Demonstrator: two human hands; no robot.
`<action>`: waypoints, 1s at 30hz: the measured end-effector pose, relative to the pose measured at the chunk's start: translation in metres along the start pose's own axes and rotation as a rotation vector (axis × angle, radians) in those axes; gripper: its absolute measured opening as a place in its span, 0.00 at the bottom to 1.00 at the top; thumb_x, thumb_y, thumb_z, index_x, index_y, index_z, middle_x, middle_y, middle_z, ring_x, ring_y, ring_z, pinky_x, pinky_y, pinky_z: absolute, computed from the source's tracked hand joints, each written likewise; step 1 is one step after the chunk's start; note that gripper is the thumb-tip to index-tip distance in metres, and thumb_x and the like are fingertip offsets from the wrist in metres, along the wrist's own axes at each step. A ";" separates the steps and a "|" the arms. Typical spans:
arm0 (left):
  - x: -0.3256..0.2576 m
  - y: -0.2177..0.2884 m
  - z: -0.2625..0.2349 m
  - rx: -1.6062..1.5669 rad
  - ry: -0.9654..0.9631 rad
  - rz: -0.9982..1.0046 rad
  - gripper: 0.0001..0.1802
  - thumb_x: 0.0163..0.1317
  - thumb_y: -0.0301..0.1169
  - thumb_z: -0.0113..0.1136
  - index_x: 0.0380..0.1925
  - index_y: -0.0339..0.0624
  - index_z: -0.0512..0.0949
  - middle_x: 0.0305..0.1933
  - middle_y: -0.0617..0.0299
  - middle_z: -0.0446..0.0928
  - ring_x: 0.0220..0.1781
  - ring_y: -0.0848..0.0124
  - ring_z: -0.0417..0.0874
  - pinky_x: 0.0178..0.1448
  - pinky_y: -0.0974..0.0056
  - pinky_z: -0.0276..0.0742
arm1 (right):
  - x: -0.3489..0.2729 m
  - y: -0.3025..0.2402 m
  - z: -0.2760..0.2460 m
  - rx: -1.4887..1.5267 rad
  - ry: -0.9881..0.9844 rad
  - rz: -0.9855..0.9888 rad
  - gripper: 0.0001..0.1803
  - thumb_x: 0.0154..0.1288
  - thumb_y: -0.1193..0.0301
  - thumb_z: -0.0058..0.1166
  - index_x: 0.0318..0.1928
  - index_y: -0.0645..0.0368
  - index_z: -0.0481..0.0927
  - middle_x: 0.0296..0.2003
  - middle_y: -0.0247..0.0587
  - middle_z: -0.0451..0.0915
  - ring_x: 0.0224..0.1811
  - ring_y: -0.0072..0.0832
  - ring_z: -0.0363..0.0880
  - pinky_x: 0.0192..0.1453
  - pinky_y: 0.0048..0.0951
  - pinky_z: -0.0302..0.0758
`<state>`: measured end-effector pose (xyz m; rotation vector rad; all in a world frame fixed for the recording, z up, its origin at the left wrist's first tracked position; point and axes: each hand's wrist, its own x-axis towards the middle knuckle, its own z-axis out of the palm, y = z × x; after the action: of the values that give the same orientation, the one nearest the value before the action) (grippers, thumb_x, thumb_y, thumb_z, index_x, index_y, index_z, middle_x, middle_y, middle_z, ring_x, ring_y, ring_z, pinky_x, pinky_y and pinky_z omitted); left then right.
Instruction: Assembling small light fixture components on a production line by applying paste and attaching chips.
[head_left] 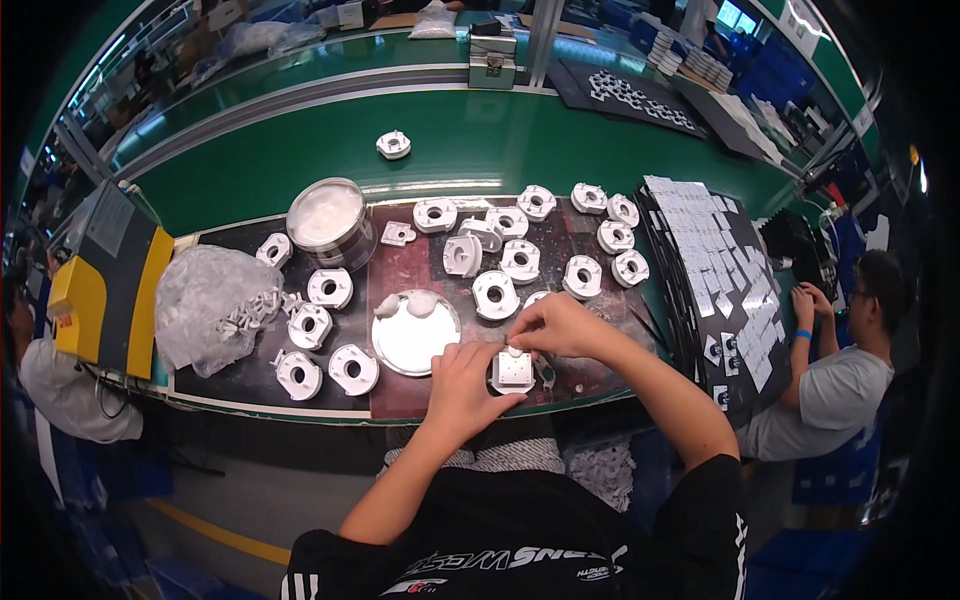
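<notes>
At the front edge of the bench, a small white square part (514, 373) with tiny holes in its face lies between my hands. My left hand (466, 388) is closed around its left side, thumb along the lower edge and fingers at the top. Over the part's upper edge, my right hand (553, 328) is pinched; what its fingertips hold, if anything, is too small to make out. Just left of my hands is a round white-faced dish (412, 342) with two whitish wads (424, 303) on its upper rim.
White round housings (495, 295) stand across the dark mats. At left are a clear tub (328, 214), a plastic bag (190, 300) of small white pieces and a yellow-black machine (110, 285). To the right, black trays (668, 290) carry white plates; a person (835, 365) sits beyond.
</notes>
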<state>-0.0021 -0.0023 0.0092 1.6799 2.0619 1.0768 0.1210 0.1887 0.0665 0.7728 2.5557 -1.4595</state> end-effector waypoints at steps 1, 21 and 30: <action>0.001 -0.001 0.001 -0.001 0.000 -0.001 0.40 0.40 0.43 0.85 0.57 0.48 0.81 0.56 0.63 0.81 0.57 0.58 0.76 0.61 0.52 0.67 | -0.001 0.003 -0.001 -0.045 0.019 -0.034 0.11 0.65 0.71 0.69 0.45 0.64 0.91 0.29 0.40 0.89 0.26 0.20 0.85 0.34 0.27 0.81; 0.019 -0.086 -0.267 0.203 0.433 -0.136 0.40 0.39 0.38 0.87 0.55 0.39 0.82 0.53 0.55 0.82 0.56 0.55 0.78 0.62 0.55 0.74 | 0.346 -0.094 -0.055 -0.449 0.553 -0.370 0.37 0.56 0.58 0.74 0.66 0.53 0.77 0.55 0.60 0.81 0.58 0.54 0.82 0.65 0.48 0.78; 0.138 -0.275 -0.333 0.249 0.411 -0.341 0.41 0.38 0.49 0.87 0.53 0.39 0.87 0.53 0.52 0.86 0.58 0.53 0.83 0.66 0.53 0.77 | 0.478 -0.077 -0.012 -0.471 0.532 -0.167 0.35 0.53 0.62 0.73 0.63 0.40 0.75 0.57 0.49 0.79 0.61 0.54 0.78 0.66 0.50 0.78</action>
<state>-0.4496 -0.0125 0.0818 1.2014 2.7161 1.1583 -0.3274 0.3475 -0.0230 0.9835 3.2364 -0.6719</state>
